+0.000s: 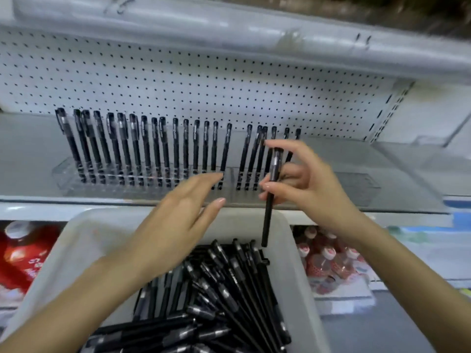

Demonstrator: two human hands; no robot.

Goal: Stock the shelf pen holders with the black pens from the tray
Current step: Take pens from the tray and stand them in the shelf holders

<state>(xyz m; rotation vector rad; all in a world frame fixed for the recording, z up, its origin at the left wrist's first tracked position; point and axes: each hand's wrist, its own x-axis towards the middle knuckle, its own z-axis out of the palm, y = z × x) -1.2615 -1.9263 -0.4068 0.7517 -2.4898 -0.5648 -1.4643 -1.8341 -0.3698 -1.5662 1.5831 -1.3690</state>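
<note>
Tray stock: loose black pens (229, 301) lay heaped and crossing one another in the near half of the tray.
Tray: pale plastic tray (76, 250) sat nearest the camera, its far rim just under the shelf edge.
Left hand: left hand (178, 220) was stretched out above the tray with fingers straight and slightly spread, holding nothing; its fingertips lay over the front of the holder, contact not determinable.
Right hand: right hand (305, 184) pinched one pen between thumb and curled fingers, the index finger lifted above.
Held pen: held pen (268, 220) stood nearly upright, cap end up, lower end over the tray's far rim; it partly hid the standing pens behind.
Lower shelf, left: red bottle (20, 253) beside the tray.
Lower shelf, right: small capped bottles (328, 263), blurred.
Holders: clear pen holders (66, 174) sat side by side on the shelf (25, 149).
Stocked pens: standing pens (153, 149) filled the left holder in a row and a few stood in the right one.
Backing: white pegboard (178, 80) behind.
Top: upper shelf edge (229, 29), blurred.
</note>
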